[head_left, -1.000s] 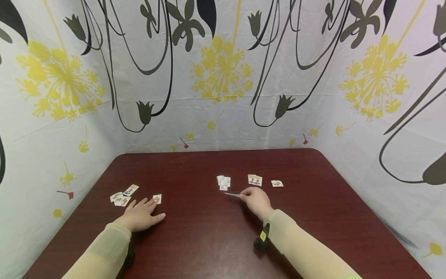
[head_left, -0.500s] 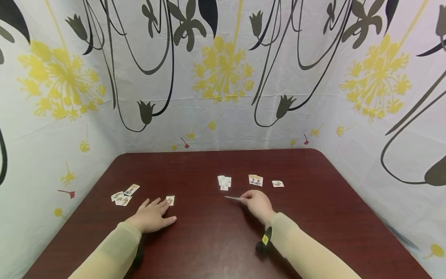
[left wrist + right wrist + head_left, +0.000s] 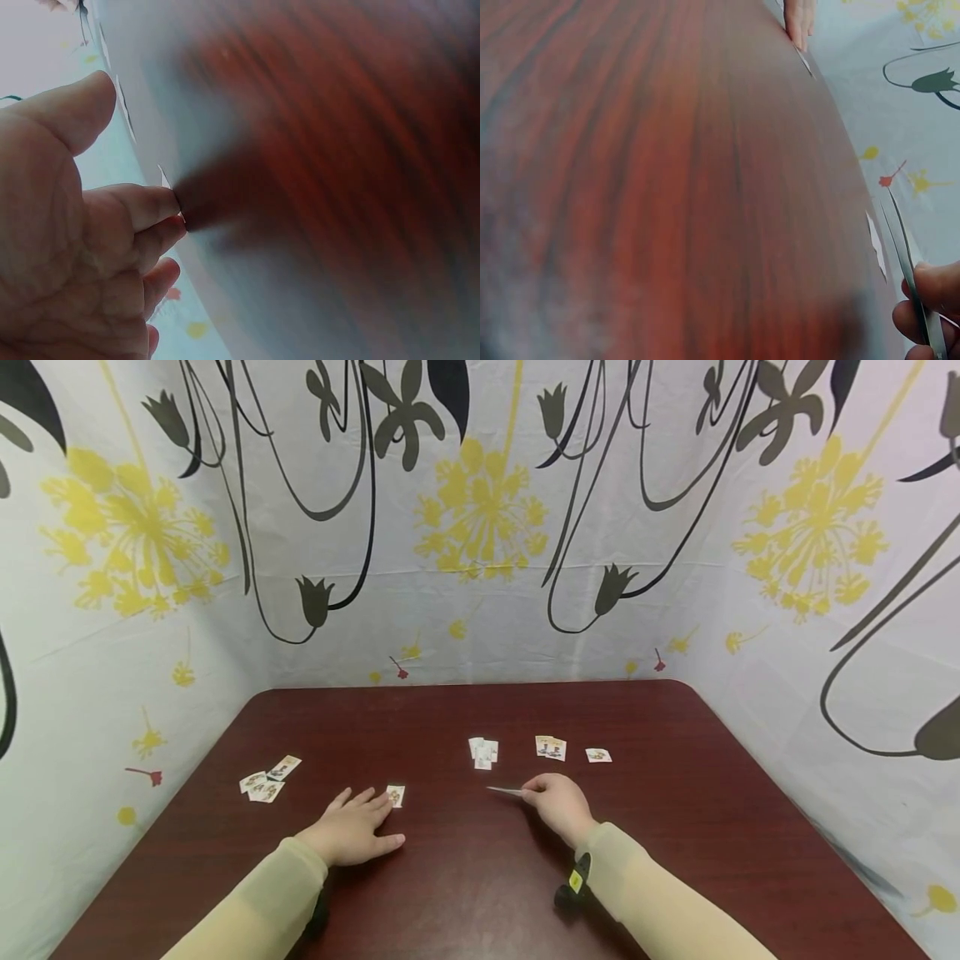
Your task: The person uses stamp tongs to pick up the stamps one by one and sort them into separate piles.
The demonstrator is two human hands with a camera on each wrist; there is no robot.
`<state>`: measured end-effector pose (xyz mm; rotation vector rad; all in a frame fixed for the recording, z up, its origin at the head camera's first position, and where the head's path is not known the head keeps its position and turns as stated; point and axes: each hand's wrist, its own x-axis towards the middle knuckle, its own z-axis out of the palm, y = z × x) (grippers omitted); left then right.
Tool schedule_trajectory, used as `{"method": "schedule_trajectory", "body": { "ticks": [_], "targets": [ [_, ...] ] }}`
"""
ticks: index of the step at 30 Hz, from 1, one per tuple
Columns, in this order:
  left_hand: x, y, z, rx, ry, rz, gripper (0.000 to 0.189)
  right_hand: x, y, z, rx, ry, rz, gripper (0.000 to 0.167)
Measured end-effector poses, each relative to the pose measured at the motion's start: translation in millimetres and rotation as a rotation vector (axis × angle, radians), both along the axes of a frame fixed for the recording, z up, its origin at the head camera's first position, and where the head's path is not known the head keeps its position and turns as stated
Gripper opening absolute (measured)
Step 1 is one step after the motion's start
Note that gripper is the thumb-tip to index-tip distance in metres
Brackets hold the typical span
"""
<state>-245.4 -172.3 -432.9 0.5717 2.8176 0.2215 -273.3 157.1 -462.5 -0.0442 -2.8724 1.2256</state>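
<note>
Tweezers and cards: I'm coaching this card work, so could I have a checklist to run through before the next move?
1. Tweezers gripped in the right hand: ok.
2. Nothing pinched between the prongs: ok.
3. Left hand touching the lone card at its edge: ok.
4. Tweezers touching that card: not ok, they are apart from it.
5. Picture on that card clear enough to identify: cannot tell, too small.
</note>
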Motion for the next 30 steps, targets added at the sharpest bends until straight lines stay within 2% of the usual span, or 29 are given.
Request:
{"method": "schedule_trajectory", "body": {
  "ticks": [8, 18, 30],
  "targets": [
    [1.5, 7.8, -2.9, 0.013, 0.032, -0.051, 0.074, 1.7, 2, -3.8, 0.012, 0.018, -0.003, 0.008],
    [6.4, 24.1, 1.1, 0.002, 0.015, -0.078, 0.072, 6.1, 2, -3.5, 0.001, 0.008, -0.011, 0.007],
    [6.9, 47.0, 0.3, -0.019, 0.014, -0.158, 0.072, 9.0, 4, -2.9, -0.021, 0.002, -0.017, 0.007]
  ]
}}
